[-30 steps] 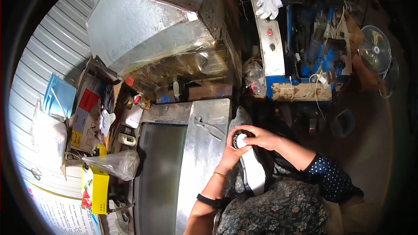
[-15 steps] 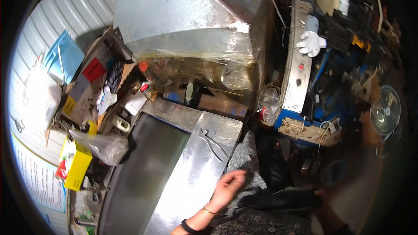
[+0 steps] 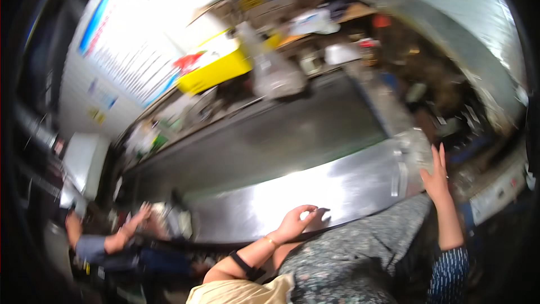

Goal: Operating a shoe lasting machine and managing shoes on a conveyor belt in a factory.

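Note:
My left hand (image 3: 292,223) hovers over the front edge of the bright metal plate (image 3: 242,214), its fingers curled toward the thumb. A pale spot shows inside the curl, too blurred to name. My right hand (image 3: 439,177) is raised over the plate's right end, fingers spread and nothing in it. Close to its left lie pliers (image 3: 400,175) on the plate, smeared by motion. Behind the plate runs a dark flat belt-like surface (image 3: 270,141). A grey flowered cloth (image 3: 360,242) covers my lap.
Along the back stand a yellow box (image 3: 216,70), a clear plastic bag (image 3: 278,76) and a jar with a red lid (image 3: 368,50). At the far left a co-worker's arms (image 3: 121,239) reach toward the plate's left end. A large metal housing (image 3: 478,17) rises at the back right.
My view has swung to the left, bringing the co-worker and the belt's far end into sight. My right hand has come up from the dark cloth at my lap and spread open.

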A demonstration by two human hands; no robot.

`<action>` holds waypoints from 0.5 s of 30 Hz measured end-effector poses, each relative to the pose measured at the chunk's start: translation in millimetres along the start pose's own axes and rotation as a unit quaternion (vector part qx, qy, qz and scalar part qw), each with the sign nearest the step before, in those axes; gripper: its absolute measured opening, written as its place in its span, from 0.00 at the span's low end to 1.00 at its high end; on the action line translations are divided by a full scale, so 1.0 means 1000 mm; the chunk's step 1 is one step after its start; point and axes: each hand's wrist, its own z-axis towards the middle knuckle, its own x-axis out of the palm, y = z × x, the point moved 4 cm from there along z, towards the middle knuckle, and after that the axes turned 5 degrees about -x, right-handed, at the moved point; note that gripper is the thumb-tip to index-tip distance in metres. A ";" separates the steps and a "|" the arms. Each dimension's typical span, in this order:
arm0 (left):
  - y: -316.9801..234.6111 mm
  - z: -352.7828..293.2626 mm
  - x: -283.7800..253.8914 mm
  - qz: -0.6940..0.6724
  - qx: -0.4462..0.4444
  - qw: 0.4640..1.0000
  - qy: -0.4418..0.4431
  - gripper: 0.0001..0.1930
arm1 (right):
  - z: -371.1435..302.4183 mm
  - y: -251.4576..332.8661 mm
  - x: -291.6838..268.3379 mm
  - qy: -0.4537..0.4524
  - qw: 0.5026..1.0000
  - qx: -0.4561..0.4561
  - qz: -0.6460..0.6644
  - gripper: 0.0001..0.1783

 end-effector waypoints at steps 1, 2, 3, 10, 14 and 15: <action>0.015 -0.014 -0.024 0.001 -0.046 0.998 -0.031 0.12 | -0.016 0.013 0.022 0.057 0.998 -0.041 0.006 0.33; 0.040 -0.021 -0.056 0.014 -0.099 0.992 -0.082 0.15 | -0.033 0.044 0.032 0.081 0.995 -0.055 0.025 0.26; 0.078 -0.034 -0.093 0.143 0.003 0.970 -0.198 0.15 | -0.055 0.067 0.047 0.097 0.993 -0.048 0.052 0.22; 0.231 -0.142 -0.318 0.321 -0.279 0.721 -0.547 0.30 | -0.192 0.079 0.073 0.052 0.971 0.112 0.202 0.16; 0.268 -0.212 -0.383 0.254 -0.536 0.586 -0.552 0.38 | -0.224 0.065 0.067 0.027 0.937 0.240 0.254 0.14; 0.271 -0.225 -0.391 0.185 -0.604 0.574 -0.521 0.39 | -0.226 0.065 0.063 0.025 0.938 0.244 0.243 0.14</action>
